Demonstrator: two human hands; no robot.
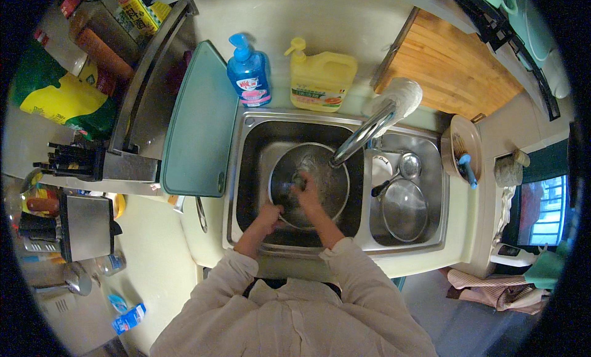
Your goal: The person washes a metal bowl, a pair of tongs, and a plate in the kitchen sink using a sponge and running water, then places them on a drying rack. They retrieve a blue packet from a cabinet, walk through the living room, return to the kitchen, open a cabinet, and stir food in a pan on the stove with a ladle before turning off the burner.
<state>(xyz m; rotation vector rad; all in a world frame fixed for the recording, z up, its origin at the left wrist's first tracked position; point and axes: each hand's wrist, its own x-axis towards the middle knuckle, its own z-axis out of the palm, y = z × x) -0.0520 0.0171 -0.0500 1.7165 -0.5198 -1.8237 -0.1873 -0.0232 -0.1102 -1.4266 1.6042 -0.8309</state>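
A round metal basin [330,190] stands in the larger bowl of a stainless steel sink [251,172], under the chrome faucet [364,135]. My left hand [271,217] grips the basin's rim at its lower left. Inside the basin is my right hand [305,190], blurred, with its fingers near the inner wall or bottom; whether it holds something small and dark cannot be told. The basin's inside looks wet and shiny. White wrapping covers the base of the faucet.
In the smaller sink bowl lie a round metal bowl [405,210], a ladle [409,166] and a white dish [381,171]. Behind the sink stand a blue pump bottle [249,77] and a yellow detergent jug [322,82]. A green cutting board [201,126] leans at the left.
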